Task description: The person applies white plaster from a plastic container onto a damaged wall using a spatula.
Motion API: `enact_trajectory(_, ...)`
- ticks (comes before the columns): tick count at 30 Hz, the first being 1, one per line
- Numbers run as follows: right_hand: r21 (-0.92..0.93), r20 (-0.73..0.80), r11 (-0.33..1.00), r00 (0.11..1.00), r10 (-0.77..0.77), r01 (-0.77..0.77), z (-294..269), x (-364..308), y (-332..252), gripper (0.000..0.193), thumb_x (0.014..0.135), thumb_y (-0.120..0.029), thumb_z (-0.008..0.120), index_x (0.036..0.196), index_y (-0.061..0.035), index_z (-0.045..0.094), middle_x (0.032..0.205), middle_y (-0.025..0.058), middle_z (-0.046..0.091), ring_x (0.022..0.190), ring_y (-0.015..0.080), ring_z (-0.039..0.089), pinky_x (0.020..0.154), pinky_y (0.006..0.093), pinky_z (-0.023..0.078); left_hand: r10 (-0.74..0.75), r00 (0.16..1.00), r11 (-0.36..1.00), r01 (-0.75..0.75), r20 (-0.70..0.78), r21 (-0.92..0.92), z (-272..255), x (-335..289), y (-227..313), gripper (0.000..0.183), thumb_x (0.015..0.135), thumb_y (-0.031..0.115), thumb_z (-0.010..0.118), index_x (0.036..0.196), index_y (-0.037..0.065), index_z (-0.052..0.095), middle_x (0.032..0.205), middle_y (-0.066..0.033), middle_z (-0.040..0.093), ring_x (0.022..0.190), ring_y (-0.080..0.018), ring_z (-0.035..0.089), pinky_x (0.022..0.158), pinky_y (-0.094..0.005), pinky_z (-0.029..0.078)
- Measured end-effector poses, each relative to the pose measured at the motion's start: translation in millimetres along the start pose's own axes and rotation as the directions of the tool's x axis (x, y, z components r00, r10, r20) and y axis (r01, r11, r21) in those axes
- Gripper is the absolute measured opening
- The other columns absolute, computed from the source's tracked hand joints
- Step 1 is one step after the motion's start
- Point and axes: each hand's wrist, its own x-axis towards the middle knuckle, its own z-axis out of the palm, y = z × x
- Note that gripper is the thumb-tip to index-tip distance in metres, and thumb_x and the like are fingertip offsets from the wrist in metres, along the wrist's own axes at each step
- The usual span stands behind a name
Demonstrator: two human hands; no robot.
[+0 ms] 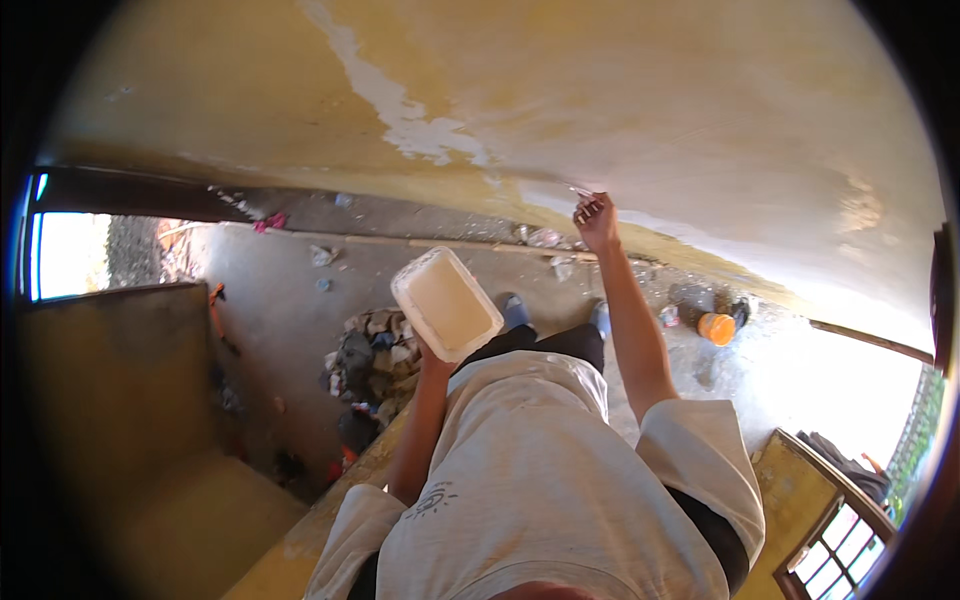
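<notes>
A yellowed wall was spread across the top of the scene, broken by a jagged whitish streak and washed in a paler tone toward the right. Beneath it, a grey floor was strewn with litter along the wall's foot and was brightly lit at the right. A pale loose shirt, marked with a small dark sun-like design, was worn by the person at the centre. To the left, a heap of rags and mixed scraps was piled on the floor. A white tub, rectangular and cream-coloured inside, was held out before the body, above the floor and apart from the wall. Its near end was gripped by the left hand, the fingers largely hidden behind the tub. The right hand was raised close against the wall, its fingers curled tightly. An orange bucket was seen on the floor at the right. Bluish slippers were worn on the feet, and a pink scrap was left by the wall at the far left. A thin tool was clasped in the right hand's fingers, its exact kind too small to be told.
</notes>
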Motion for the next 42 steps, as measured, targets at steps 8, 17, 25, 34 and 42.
enact_trajectory(8,0.284,0.476,0.955,0.877,-0.064,-0.084,117,-193,-151,0.028,0.087,-0.022,0.052,0.097,0.0046,0.057,0.075,0.0054,0.051,0.07,0.0168,0.048,0.066,0.0291,0.044,-0.047,0.981,0.986,0.075,0.191,-0.146,50,66,-56,0.069,0.094,0.06,0.031,0.145,0.014,0.032,0.144,-0.0167,0.041,0.129,-0.0316,0.043,0.105,-0.0491,0.039)
enact_trajectory(17,0.419,0.684,0.908,0.65,-0.332,0.022,126,-324,-252,0.013,0.09,-0.016,0.049,0.088,-0.0038,0.048,0.074,0.0018,0.042,0.07,0.0131,0.04,0.061,0.0277,0.039,-0.104,0.963,0.961,0.162,0.25,-0.224,106,83,-98,0.067,0.094,0.06,0.033,0.144,0.016,0.035,0.142,-0.0134,0.043,0.126,-0.0333,0.047,0.101,-0.0541,0.041)
enact_trajectory(25,-0.201,0.2,0.97,0.975,-0.097,0.138,-20,-206,-147,0.019,0.088,-0.016,0.054,0.1,-0.0021,0.059,0.098,0.0086,0.063,0.082,0.0171,0.055,0.066,0.0308,0.046,0.011,1.0,0.985,-0.014,-0.013,-0.173,40,54,-108,0.068,0.093,0.061,0.035,0.141,0.013,0.039,0.135,-0.0079,0.051,0.12,-0.0284,0.053,0.098,-0.0491,0.046)
enact_trajectory(34,-0.51,-0.016,0.816,0.951,0.31,-0.274,-125,-5,-21,0.013,0.086,-0.011,0.058,0.095,-0.0033,0.062,0.082,0.0055,0.06,0.069,0.0146,0.054,0.063,0.0274,0.045,0.137,0.973,0.982,-0.158,-0.185,-0.104,47,-10,-83,0.064,0.094,0.058,0.036,0.138,0.012,0.041,0.129,-0.0083,0.054,0.115,-0.0271,0.055,0.096,-0.0456,0.047)
enact_trajectory(42,-0.28,0.015,0.915,0.951,0.308,-0.291,-128,53,15,0.007,0.085,-0.011,0.06,0.085,-0.0042,0.058,0.069,0.005,0.054,0.063,0.0141,0.054,0.057,0.0261,0.048,0.226,0.908,0.969,-0.248,-0.352,-0.018,47,-37,-96,0.06,0.094,0.056,0.037,0.135,0.012,0.044,0.128,-0.008,0.055,0.114,-0.026,0.056,0.093,-0.0444,0.05)
